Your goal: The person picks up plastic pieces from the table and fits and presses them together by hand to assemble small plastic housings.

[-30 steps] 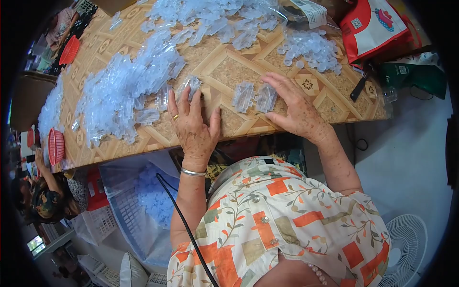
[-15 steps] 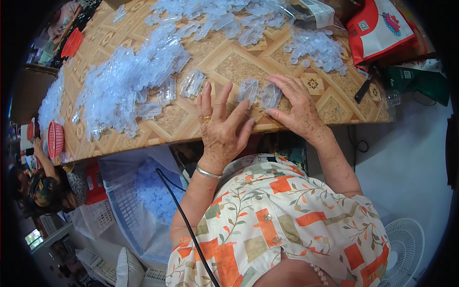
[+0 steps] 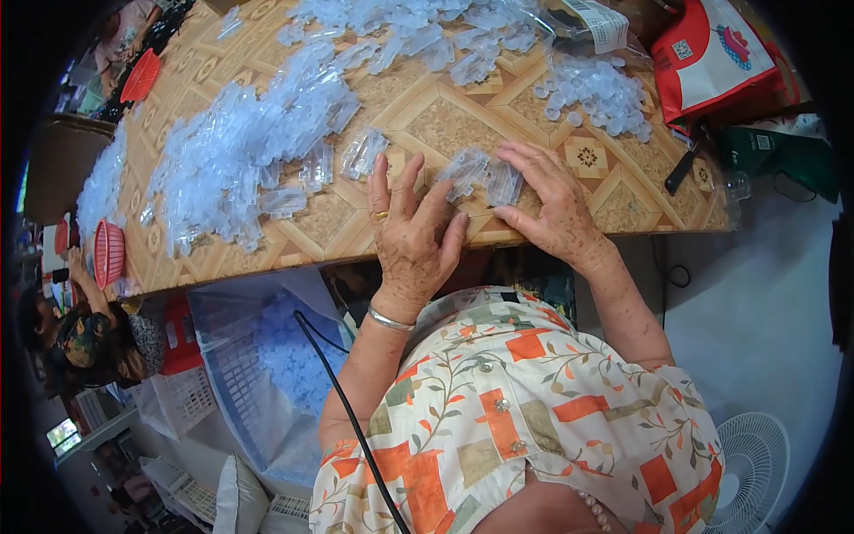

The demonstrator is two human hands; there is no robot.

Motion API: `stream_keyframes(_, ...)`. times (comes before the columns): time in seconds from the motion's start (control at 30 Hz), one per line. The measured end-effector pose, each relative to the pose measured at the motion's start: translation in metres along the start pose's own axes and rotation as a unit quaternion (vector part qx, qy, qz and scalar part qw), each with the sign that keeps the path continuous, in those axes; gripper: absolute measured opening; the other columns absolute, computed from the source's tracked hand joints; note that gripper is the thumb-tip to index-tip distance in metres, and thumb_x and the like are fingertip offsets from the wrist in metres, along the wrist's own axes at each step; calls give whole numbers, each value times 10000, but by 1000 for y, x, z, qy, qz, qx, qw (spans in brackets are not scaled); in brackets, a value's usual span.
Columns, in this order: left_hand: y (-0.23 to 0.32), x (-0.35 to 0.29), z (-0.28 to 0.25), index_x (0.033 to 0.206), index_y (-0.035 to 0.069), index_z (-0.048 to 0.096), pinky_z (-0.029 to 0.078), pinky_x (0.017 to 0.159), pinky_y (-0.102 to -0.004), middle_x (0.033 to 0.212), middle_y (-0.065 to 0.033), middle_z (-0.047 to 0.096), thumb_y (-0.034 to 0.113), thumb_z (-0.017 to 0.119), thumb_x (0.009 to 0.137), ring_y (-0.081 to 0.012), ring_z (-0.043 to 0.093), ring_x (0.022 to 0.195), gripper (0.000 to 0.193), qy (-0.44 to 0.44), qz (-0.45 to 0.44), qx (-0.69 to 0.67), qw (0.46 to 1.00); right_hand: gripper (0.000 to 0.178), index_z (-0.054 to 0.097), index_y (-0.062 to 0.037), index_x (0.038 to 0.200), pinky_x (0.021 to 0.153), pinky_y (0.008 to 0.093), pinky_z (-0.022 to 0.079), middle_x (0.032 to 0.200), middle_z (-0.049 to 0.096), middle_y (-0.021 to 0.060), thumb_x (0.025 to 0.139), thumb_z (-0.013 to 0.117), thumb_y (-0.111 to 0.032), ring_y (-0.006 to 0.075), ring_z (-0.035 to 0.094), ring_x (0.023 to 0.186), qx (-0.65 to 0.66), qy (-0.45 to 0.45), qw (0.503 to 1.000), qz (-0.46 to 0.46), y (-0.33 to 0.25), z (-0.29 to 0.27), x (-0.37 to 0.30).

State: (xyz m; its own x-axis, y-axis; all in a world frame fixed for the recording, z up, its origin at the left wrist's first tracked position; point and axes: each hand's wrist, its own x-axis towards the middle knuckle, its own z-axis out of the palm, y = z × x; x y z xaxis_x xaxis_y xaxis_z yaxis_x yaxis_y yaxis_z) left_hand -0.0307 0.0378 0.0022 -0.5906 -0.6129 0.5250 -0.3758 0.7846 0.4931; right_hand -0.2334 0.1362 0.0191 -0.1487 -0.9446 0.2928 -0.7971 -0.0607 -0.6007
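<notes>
My left hand (image 3: 411, 236) hovers over the table's near edge, fingers spread, with nothing held. Its index fingertip comes close to a small group of clear plastic pieces (image 3: 466, 169). To the right, my right hand (image 3: 559, 214) spans another few clear plastic pieces (image 3: 503, 184) between thumb and fingertips, on the tabletop. The two groups touch or nearly touch. Beyond my left fingertips lies one more small clear bunch (image 3: 364, 153). A large heap of similar clear pieces (image 3: 240, 151) spreads to the left.
The patterned table (image 3: 445, 111) also bears small clear round parts (image 3: 592, 93), a black-handled tool (image 3: 682, 171) and a red and white bag (image 3: 712, 62). Red baskets (image 3: 108, 254) stand left. Below are a lined blue crate (image 3: 240, 365) and a white fan (image 3: 752, 467). Other people sit at left.
The clear pieces near my left index finger have turned aslant and sit nearer those at my right hand. Both hands keep nearly the same places.
</notes>
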Motion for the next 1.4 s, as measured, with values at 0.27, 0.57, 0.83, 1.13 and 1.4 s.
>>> stream_keyframes(0.27,-1,0,0,1086,84,708,357,1109,-493,1221,-138,633,123,815,744,-397,496,1282,360,0,5,17,1000,662,570,-46,1352,1109,444,409,1384,567,161,754,820,-181,345,505,1311,5,15,1000,-4,-1,0,-1)
stream_keyframes(0.57,-5,29,-19,1275,82,633,430,1005,-472,1147,-124,623,120,805,737,-372,559,1137,566,-105,59,-6,993,662,574,-40,1345,1109,442,411,1382,569,163,757,826,-211,347,507,1308,0,22,1000,6,1,3,-3)
stream_keyframes(0.83,-4,36,-18,1161,29,612,507,807,-445,1037,-151,601,148,871,662,-360,592,1016,575,-127,20,20,992,723,533,-28,1383,1133,453,383,1436,513,179,770,827,-275,360,464,1349,7,27,1000,2,2,2,-4)
stream_keyframes(1.13,-5,12,-6,1039,12,576,522,602,-376,861,-128,683,193,874,755,-294,682,712,451,-40,-153,-135,978,736,526,-14,1311,1082,461,425,1371,539,204,736,872,-315,354,486,1327,-29,62,997,20,4,6,-4)
stream_keyframes(1.4,15,16,-15,1265,4,546,576,649,-248,1018,-99,717,137,698,955,-166,720,860,370,-72,-354,-511,780,452,506,-54,1124,692,371,586,910,691,99,808,819,-132,228,722,799,204,147,953,171,2,7,2)
